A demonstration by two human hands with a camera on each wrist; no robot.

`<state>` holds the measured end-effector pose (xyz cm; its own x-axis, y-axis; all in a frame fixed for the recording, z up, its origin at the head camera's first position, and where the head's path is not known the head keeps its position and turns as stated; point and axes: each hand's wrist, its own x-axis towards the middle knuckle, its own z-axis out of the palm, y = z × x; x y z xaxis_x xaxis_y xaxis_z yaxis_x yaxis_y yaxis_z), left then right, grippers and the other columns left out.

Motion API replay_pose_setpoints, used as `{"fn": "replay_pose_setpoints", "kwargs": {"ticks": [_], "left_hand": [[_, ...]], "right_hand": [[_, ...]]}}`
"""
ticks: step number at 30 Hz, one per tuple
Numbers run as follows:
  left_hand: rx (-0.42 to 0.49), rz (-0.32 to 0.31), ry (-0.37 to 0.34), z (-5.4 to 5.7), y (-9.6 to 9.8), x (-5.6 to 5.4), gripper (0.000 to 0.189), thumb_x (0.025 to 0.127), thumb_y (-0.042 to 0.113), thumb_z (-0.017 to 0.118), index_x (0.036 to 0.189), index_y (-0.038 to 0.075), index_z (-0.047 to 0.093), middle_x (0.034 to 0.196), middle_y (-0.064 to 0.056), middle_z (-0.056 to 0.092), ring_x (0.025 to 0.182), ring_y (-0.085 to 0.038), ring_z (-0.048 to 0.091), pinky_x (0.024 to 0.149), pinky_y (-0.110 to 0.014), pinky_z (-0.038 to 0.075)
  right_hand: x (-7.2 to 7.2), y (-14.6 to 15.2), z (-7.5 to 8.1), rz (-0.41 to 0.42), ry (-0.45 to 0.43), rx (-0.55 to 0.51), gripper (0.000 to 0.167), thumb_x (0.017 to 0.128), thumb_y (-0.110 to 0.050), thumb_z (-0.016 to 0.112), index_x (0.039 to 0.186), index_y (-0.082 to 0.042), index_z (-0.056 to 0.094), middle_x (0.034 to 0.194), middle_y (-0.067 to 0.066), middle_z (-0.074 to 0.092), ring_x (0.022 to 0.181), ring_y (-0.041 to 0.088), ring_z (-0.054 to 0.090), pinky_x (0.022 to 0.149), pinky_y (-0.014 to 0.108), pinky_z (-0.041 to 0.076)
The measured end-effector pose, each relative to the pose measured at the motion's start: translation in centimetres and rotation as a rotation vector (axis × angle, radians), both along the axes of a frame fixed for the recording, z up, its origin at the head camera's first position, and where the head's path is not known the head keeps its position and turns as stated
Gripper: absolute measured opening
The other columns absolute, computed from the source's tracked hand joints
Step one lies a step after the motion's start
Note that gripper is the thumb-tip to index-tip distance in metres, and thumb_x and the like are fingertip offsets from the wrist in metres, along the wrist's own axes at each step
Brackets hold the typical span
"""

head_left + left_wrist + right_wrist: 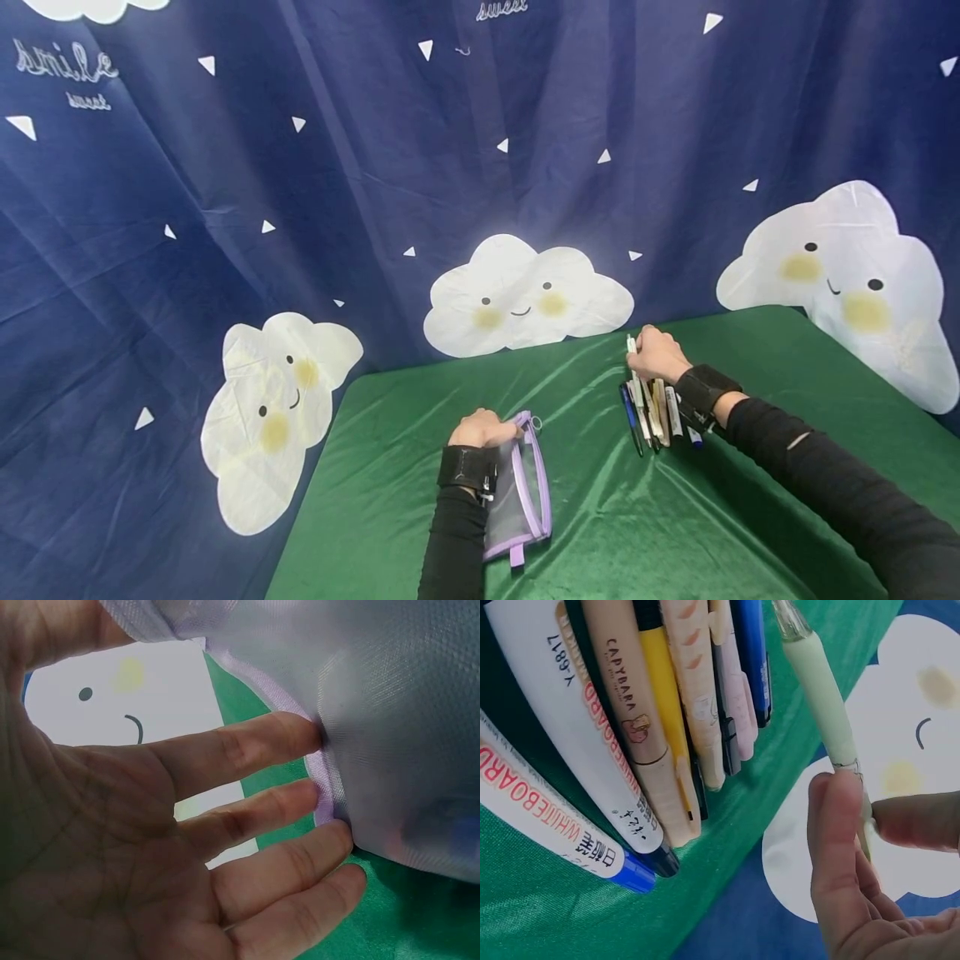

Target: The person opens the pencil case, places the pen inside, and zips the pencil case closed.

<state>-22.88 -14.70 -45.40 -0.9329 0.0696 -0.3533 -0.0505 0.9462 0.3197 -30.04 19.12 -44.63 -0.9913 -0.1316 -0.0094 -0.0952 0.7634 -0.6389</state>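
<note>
Logged remotely by me: right hand (656, 353) pinching green pen (821, 697), other pens (622, 690) beside that grip; left hand (480, 429) holding mesh pouch (508, 505); step, seemingly, pen-picking; next needs steady pinch.

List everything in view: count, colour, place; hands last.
Cloth: one, green, foreground.
Backdrop: one, dark blue, behind cloth.
Cloud prints: four, white, on backdrop, one cut off.
Triangles: several, white, on backdrop.
Words: several, white, upper backdrop.
Pouch: one, grey mesh, purple trim, left of markers.
Whiteboard markers: two, white, blue and black caps, on cloth.
Other pens: several (overlapping), including beige, yellow, pink, blue, beside markers.
Held pen: one, light green, in right hand.
Wrist straps: two, black, one per wrist.
Sleeves: two, black, on arms.
Left hand: one, bare, on pouch.
Right hand: one, bare, pinching held pen.
</note>
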Motion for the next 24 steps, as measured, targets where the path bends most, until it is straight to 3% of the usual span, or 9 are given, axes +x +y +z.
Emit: {"fn": "replay_pose_setpoints", "kwargs": {"ticks": [5,11,19,24], "left_hand": [[0.013,0.009,0.006,0.0,0.0,0.1,0.07,0.079,0.05,0.066,0.123,-0.004,0.067,0.137,-0.024,0.061,0.123,-0.046,0.06,0.102,-0.057,0.05],[0.006,-0.006,0.008,0.1,0.0,0.3,0.068,0.083,0.05,0.065,0.123,-0.004,0.067,0.139,-0.025,0.059,0.128,-0.048,0.056,0.105,-0.059,0.048],[0.012,0.003,0.007,0.0,0.0,0.4,0.071,0.083,0.051,0.064,0.129,-0.004,0.065,0.144,-0.025,0.055,0.132,-0.049,0.052,0.108,-0.059,0.046],[0.007,-0.001,0.021,0.0,0.2,0.4,0.072,0.083,0.051,0.065,0.129,-0.005,0.064,0.144,-0.026,0.055,0.132,-0.05,0.052,0.108,-0.06,0.046]], "right_hand": [[0.1,-0.3,0.3,-0.038,0.049,-0.021,0.027,0.095,-0.015,0.053,0.109,0.007,0.049,0.083,0.015,0.062,0.07,0.025,0.067,0.062,0.03,0.048],[0.3,-0.6,0.6,-0.07,0.082,-0.058,0.024,0.096,-0.017,0.054,0.105,0.005,0.049,0.076,0.011,0.069,0.072,0.025,0.069,0.065,0.03,0.046],[0.7,-1.2,1.0,-0.042,0.17,-0.139,0.023,0.098,-0.011,0.057,0.108,0.005,0.045,0.081,0.009,0.065,0.078,0.025,0.064,0.071,0.03,0.047],[0.6,-1.4,1.1,-0.032,0.205,-0.158,0.027,0.097,-0.011,0.058,0.113,0.007,0.044,0.092,0.019,0.071,0.084,0.03,0.066,0.071,0.03,0.046]]}}
